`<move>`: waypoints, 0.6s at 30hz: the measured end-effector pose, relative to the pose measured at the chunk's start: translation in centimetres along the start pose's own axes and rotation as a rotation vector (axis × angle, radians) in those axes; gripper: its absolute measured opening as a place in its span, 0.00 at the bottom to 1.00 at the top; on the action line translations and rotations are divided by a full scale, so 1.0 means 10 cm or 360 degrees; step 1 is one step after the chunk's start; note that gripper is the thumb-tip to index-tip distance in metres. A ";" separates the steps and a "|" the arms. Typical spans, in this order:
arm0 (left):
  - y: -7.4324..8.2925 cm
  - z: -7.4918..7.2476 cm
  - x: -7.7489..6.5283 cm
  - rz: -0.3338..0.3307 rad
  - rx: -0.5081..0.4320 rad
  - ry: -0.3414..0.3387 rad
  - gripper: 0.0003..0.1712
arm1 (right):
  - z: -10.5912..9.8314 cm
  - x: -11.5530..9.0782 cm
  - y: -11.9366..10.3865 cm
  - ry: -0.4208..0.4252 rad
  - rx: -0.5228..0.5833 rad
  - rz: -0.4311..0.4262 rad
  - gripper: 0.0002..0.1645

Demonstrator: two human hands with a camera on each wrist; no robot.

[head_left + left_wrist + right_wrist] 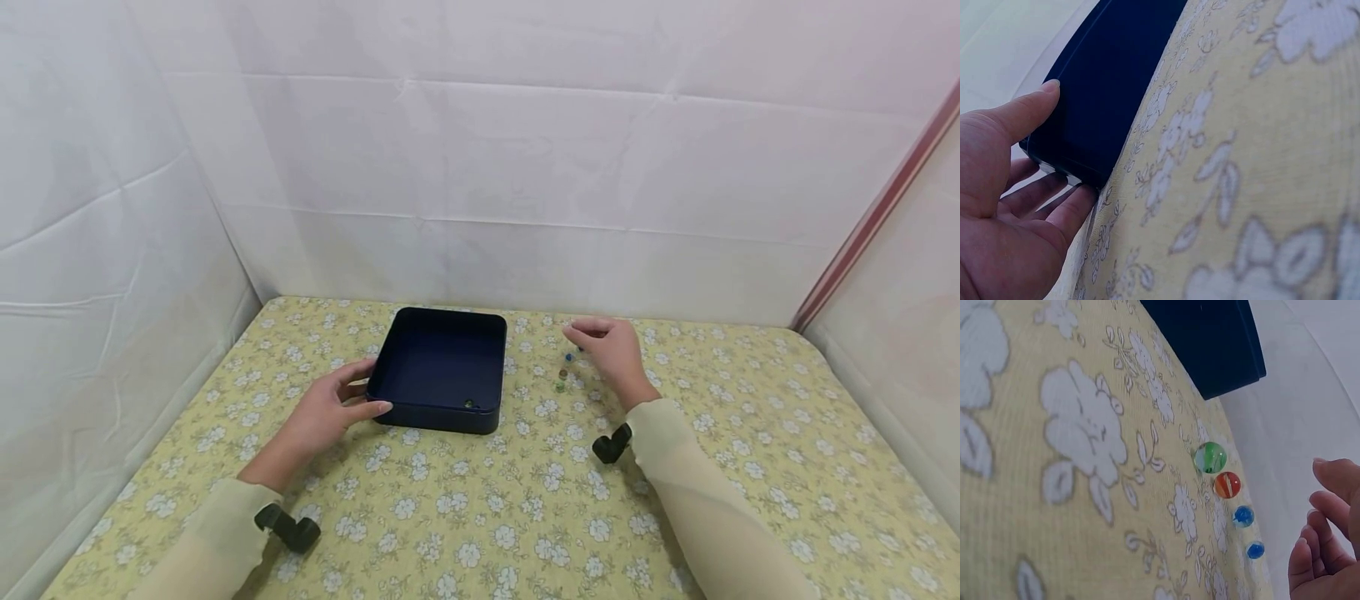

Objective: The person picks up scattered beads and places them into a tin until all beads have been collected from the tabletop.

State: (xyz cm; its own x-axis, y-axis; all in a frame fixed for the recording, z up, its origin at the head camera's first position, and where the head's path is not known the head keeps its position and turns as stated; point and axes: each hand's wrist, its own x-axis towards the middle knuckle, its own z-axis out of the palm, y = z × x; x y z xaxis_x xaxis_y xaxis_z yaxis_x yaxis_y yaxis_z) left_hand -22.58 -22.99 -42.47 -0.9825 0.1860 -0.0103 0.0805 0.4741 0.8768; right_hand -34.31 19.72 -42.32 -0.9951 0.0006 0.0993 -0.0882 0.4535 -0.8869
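A dark navy, open-topped square box point(438, 418) stands on the table. My left hand point(327, 410) grips its near left corner, the thumb on the front wall and the fingers round the side. To the right, a green marble point(1210, 457), an orange-red marble point(1227, 485) and two blue marbles, one point(1243, 516) nearer the orange-red one and the other point(1255, 550) farther along, lie in a row. My right hand point(611, 350) hovers by the blue end of the row, fingers bent, nothing visible between thumb and forefinger. A small greenish marble point(469, 403) lies in the box's near right corner.
A yellow cloth with white flowers point(465, 517) covers the table. White fabric walls point(450, 150) enclose it at the back and sides, with a reddish strip point(877, 208) at the right corner. Black wrist mounts point(288, 527) are strapped over both sleeves.
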 end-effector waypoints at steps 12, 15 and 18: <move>-0.02 0.00 0.01 0.0001 -0.0026 -0.0004 0.49 | -0.06 0.03 0.07 -0.0067 -0.0102 0.0196 0.22; -0.02 0.00 0.01 -0.0001 -0.0033 -0.0007 0.49 | -0.07 0.03 0.07 -0.0081 -0.0121 0.0217 0.23; -0.02 0.00 0.01 -0.0003 -0.0038 -0.0007 0.49 | -0.08 0.03 0.07 -0.0088 -0.0147 0.0232 0.23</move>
State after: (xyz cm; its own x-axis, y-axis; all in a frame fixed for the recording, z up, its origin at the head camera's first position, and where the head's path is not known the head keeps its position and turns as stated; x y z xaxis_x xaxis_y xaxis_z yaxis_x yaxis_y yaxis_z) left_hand -22.65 -23.11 -42.61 -0.9819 0.1891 -0.0140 0.0747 0.4537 0.8880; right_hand -34.61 20.69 -42.55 -0.9982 0.0248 -0.0546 0.0594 0.5319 -0.8447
